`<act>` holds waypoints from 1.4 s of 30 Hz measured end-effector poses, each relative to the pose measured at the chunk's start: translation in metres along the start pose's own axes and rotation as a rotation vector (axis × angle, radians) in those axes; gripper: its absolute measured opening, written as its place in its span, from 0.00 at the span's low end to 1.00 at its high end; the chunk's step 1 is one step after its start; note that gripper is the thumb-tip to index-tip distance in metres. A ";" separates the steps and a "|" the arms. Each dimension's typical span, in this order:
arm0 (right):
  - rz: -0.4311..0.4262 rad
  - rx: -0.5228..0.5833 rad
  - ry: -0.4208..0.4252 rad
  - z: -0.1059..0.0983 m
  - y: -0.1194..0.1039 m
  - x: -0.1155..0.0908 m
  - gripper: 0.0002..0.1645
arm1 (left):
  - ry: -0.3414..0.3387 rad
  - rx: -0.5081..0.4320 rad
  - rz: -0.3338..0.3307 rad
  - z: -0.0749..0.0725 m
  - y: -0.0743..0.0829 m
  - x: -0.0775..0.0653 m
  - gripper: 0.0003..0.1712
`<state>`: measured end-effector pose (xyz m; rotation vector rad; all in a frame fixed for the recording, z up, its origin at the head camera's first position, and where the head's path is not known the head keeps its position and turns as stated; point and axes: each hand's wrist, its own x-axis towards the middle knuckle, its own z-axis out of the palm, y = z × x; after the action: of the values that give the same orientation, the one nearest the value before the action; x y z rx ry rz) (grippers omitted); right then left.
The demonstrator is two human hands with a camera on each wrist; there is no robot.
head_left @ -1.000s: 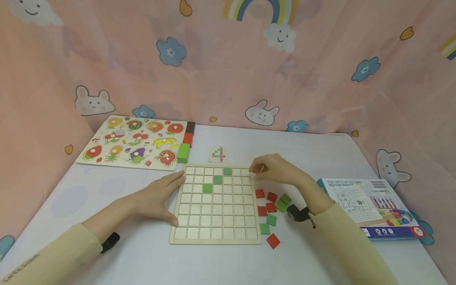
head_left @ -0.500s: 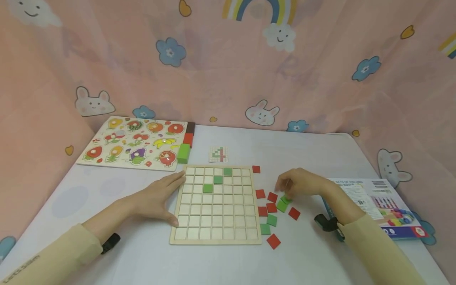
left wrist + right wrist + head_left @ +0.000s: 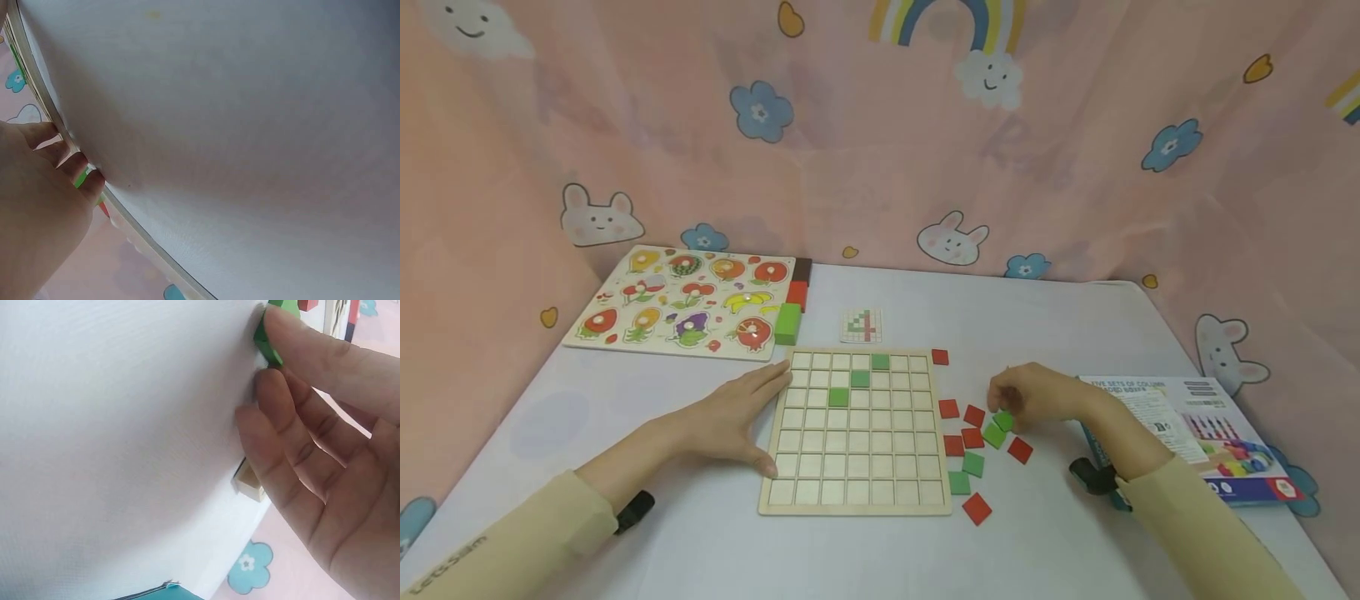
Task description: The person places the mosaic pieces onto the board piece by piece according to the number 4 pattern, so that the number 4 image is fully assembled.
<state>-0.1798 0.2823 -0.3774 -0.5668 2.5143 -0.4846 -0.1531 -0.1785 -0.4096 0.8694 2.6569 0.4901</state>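
A square wooden grid board (image 3: pixel 865 510) lies in the middle of the white table, with green tiles (image 3: pixel 860 379) in a diagonal run of its upper cells. My left hand (image 3: pixel 722 429) rests along its left edge, fingers spread at the top and thumb lower down. At the right, my right hand (image 3: pixel 1036 393) curls its fingers and thumb at a green tile (image 3: pixel 1003 421), which the right wrist view shows at the thumb tip, partly hidden. Several loose red tiles (image 3: pixel 972 437) and green tiles (image 3: pixel 958 482) lie beside the board. One red tile (image 3: pixel 940 357) sits by its upper right corner.
A small pattern card (image 3: pixel 861 326) lies behind the board. At the back left are a fruit puzzle (image 3: pixel 662 342) and stacked blocks, the nearest a green block (image 3: pixel 787 323). A boxed toy (image 3: pixel 1210 433) lies at the right, under the right forearm. A patterned pink cloth (image 3: pixel 865 167) hangs behind.
My right hand has let go of a red tile by the board's upper right corner and moved right and down to the loose green tiles. The left hand has stayed in place.
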 end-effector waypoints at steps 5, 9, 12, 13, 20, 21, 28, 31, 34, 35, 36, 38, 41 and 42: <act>-0.029 -0.002 0.020 -0.001 0.002 0.001 0.15 | 0.004 0.009 -0.007 0.002 -0.002 0.001 0.77; -0.036 -0.016 0.030 -0.004 0.003 0.001 0.09 | 0.006 0.013 -0.006 0.003 -0.003 0.001 0.78; -0.038 -0.016 0.019 -0.007 0.000 0.002 0.06 | 0.006 0.011 -0.005 0.003 -0.003 0.001 0.78; -0.041 -0.015 0.014 -0.008 -0.002 0.002 0.05 | 0.006 0.012 -0.004 0.003 -0.004 0.001 0.78; -0.021 0.024 0.092 -0.016 -0.026 0.015 0.04 | 0.002 0.011 -0.010 0.002 -0.003 0.001 0.78; -0.029 0.043 0.121 -0.016 -0.031 0.018 0.03 | 0.002 0.010 -0.009 0.002 -0.003 0.001 0.78; -0.111 0.174 0.273 -0.013 -0.074 0.044 0.03 | 0.001 0.004 -0.002 0.002 -0.003 0.001 0.78; -0.149 0.203 0.294 -0.010 -0.093 0.058 0.03 | 0.000 0.006 -0.003 0.002 -0.003 0.002 0.78; -0.196 0.216 0.281 -0.005 -0.110 0.073 0.05 | 0.002 0.005 -0.004 0.002 -0.003 0.002 0.78; -0.215 0.218 0.271 -0.004 -0.115 0.077 0.05 | -0.001 0.004 -0.009 0.002 -0.003 0.002 0.78; -0.233 0.221 0.256 -0.001 -0.121 0.080 0.06 | 0.001 0.003 -0.007 0.002 -0.003 0.002 0.78; -0.264 0.219 0.233 0.004 -0.131 0.087 0.06 | 0.000 0.000 -0.011 0.002 -0.003 0.002 0.78; -0.298 0.192 0.216 0.012 -0.146 0.095 0.06 | 0.002 -0.003 -0.009 0.002 -0.003 0.002 0.78; -0.306 0.178 0.213 0.015 -0.151 0.098 0.06 | 0.005 -0.003 -0.004 0.002 -0.003 0.002 0.78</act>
<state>-0.2039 0.1040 -0.3628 -0.8748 2.5546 -0.9151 -0.1555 -0.1789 -0.4125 0.8622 2.6614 0.4960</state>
